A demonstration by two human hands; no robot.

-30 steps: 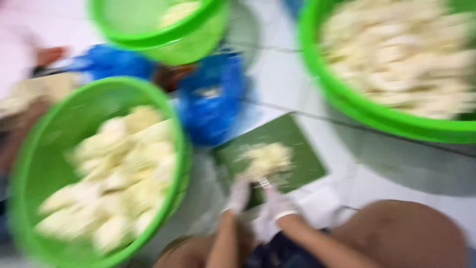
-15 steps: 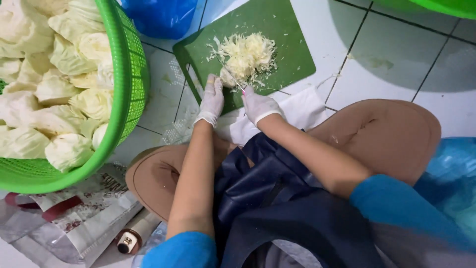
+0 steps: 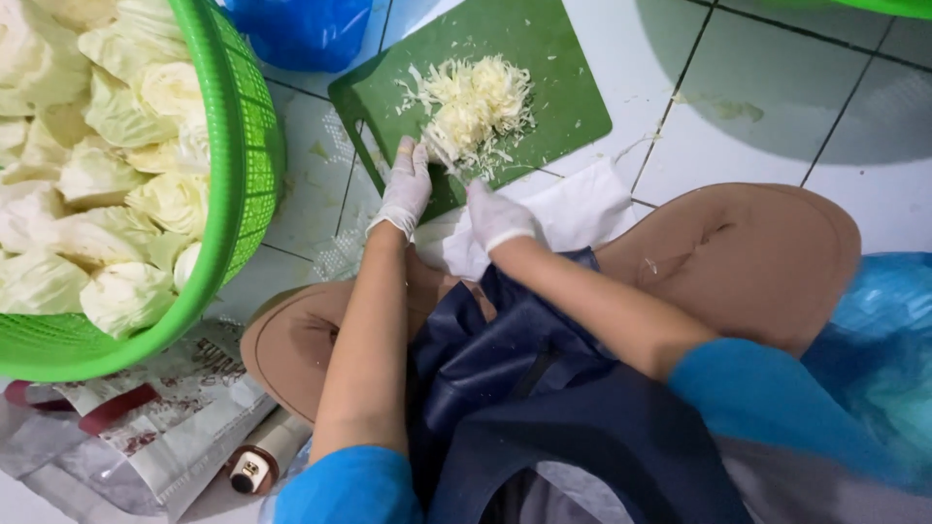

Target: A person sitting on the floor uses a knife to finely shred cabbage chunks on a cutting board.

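A green cutting board (image 3: 568,92) lies on the white tiled floor ahead of my knees. A heap of shredded pale cabbage (image 3: 490,87) sits on it, with a denser cabbage chunk (image 3: 454,128) at its near edge. My left hand (image 3: 406,189), in a white glove, presses its fingertips on that chunk from the left. My right hand (image 3: 497,215), also gloved, is closed in a fist just right of it, around a knife (image 3: 449,160) whose thin blade barely shows between the hands.
A large green basket (image 3: 245,146) full of cabbage pieces (image 3: 116,194) stands at the left. A blue plastic bag (image 3: 301,29) lies beyond it, another blue bag (image 3: 883,349) at the right. A white cloth (image 3: 582,209), plastic wrapping (image 3: 165,427) and a small bottle (image 3: 257,464) lie nearby.
My view has swung down and left, from several baskets to the board, my arms and my lap. Both hands stay at the board's near edge by the cabbage.
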